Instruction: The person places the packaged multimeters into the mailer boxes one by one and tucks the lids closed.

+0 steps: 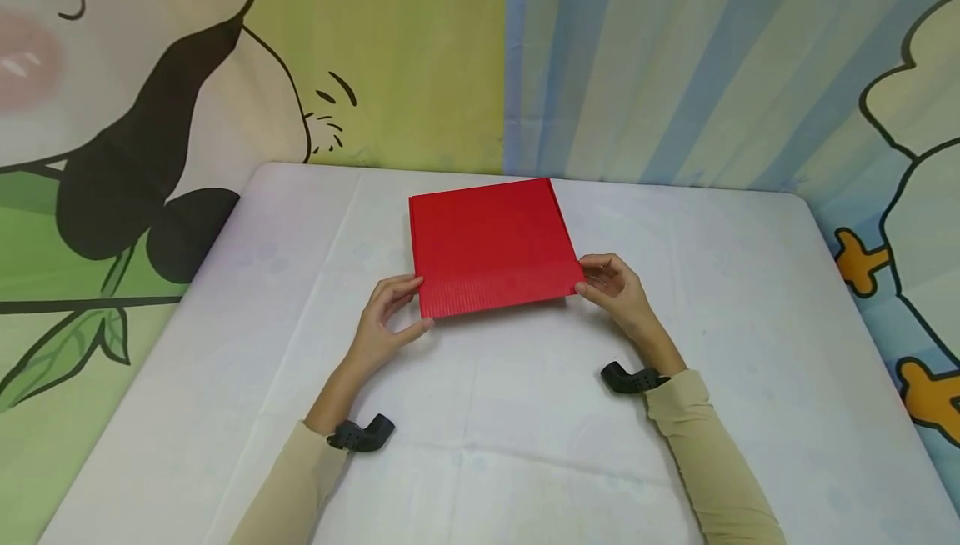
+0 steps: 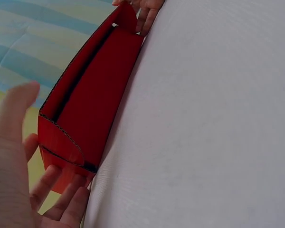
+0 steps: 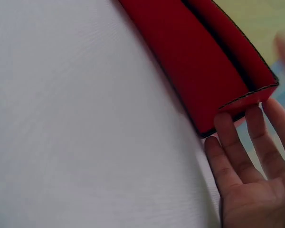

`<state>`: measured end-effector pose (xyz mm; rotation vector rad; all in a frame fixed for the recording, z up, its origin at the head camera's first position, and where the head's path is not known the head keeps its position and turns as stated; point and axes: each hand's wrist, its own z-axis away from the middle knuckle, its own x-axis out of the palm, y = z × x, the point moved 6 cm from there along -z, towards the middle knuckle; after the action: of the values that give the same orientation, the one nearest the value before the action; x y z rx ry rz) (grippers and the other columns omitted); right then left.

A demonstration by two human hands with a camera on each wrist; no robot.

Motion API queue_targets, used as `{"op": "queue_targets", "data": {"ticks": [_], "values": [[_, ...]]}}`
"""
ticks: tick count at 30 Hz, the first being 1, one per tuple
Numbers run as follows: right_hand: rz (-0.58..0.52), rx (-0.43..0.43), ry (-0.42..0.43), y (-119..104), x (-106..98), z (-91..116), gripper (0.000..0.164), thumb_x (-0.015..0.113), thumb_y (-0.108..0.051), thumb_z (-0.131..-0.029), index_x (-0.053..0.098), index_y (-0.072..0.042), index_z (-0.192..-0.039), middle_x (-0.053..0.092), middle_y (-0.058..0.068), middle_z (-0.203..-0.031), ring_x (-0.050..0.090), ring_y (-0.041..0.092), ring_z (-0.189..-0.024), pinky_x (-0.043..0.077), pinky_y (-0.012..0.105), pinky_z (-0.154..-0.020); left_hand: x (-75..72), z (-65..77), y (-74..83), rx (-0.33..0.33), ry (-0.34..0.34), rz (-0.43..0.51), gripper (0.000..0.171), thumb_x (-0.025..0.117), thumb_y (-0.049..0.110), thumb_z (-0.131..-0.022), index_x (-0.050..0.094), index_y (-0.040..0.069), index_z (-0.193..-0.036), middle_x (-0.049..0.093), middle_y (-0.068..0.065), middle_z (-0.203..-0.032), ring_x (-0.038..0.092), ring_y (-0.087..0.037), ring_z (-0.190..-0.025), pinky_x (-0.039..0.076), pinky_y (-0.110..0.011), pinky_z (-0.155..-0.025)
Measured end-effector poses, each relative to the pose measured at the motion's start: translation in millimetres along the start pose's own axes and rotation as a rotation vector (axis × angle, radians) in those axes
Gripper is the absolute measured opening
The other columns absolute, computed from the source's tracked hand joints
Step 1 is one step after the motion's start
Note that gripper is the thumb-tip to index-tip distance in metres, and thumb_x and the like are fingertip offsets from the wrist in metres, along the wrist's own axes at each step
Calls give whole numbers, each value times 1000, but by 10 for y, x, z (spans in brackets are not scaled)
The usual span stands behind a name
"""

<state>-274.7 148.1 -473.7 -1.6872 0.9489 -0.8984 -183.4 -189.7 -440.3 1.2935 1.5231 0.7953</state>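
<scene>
A red corrugated cardboard box (image 1: 491, 249) sits slightly turned on the table, its flat top facing up. In the wrist views its near side shows a long red panel (image 2: 99, 85), a dark slit and a small end flap (image 2: 61, 137) with a bare corrugated edge. My left hand (image 1: 375, 337) is at the left near corner, its fingers touching the end wall and its thumb apart from the box. At the right near corner, my right hand (image 1: 621, 295) rests its extended fingers (image 3: 233, 142) against the other end; its thumb is blurred in the right wrist view.
A white cloth covers the table (image 1: 480, 445), which has rounded far corners. Behind it hangs a printed backdrop (image 1: 420, 53) with cartoon animals and stripes. Each wrist wears a black device (image 1: 363, 432) beside a beige sleeve (image 1: 712, 453).
</scene>
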Motion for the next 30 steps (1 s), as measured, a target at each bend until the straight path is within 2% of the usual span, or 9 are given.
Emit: {"op": "queue_targets", "data": {"ticks": [2,8,15,18,20,24,27,30], "values": [[5,25,17,2,-16,-2,46,68,12,-84,44,17,-123,59,3,-119,58,13,-109,51,21,-93,-2,-9,7,-21,2,6,55,74,-13,-77,53,-13,-128,45,-29,-135,49,-19,-124,38,-60,-102],[29,52,11,-12,-16,-17,50,69,14,-81,49,12,-128,60,3,-121,57,14,-110,50,22,-94,-2,-26,-2,-50,-5,26,54,73,-12,-79,53,-12,-128,45,-28,-135,51,-10,-119,38,-58,-104],[29,42,24,-13,-6,-31,56,69,17,-79,45,12,-130,58,3,-123,56,14,-110,50,21,-95,-1,-33,-9,-51,-20,34,56,73,-13,-78,51,-12,-129,43,-26,-137,51,-20,-121,38,-58,-104],[28,19,17,4,-3,-30,56,68,19,-78,46,12,-129,57,4,-123,56,14,-109,50,21,-94,-1,-30,-8,-41,-20,31,56,73,-14,-78,51,-12,-130,43,-27,-136,52,-29,-121,38,-58,-104],[74,-9,-29,17,26,-32,58,69,21,-76,48,11,-129,55,8,-125,55,14,-111,48,21,-97,-2,-22,-5,-26,-20,23,58,73,-14,-77,50,-13,-130,43,-28,-136,51,-34,-121,38,-58,-103],[186,-115,-80,8,63,-34,59,67,27,-73,49,15,-128,47,21,-128,52,15,-115,46,23,-101,13,-6,-13,12,-30,0,63,76,-16,-73,49,-14,-131,43,-29,-134,52,-28,-121,39,-58,-102],[230,-164,-35,-11,38,-30,57,63,28,-76,47,18,-129,48,24,-130,53,13,-116,49,22,-97,29,2,-25,30,-35,-13,64,77,-15,-72,50,-14,-130,43,-29,-134,53,-20,-120,40,-57,-101],[251,-162,19,-14,-2,-20,54,61,28,-77,47,20,-128,54,19,-129,55,10,-115,51,21,-94,37,4,-24,40,-30,-27,63,78,-15,-72,53,-13,-129,44,-29,-133,54,-20,-118,41,-56,-100]]}}
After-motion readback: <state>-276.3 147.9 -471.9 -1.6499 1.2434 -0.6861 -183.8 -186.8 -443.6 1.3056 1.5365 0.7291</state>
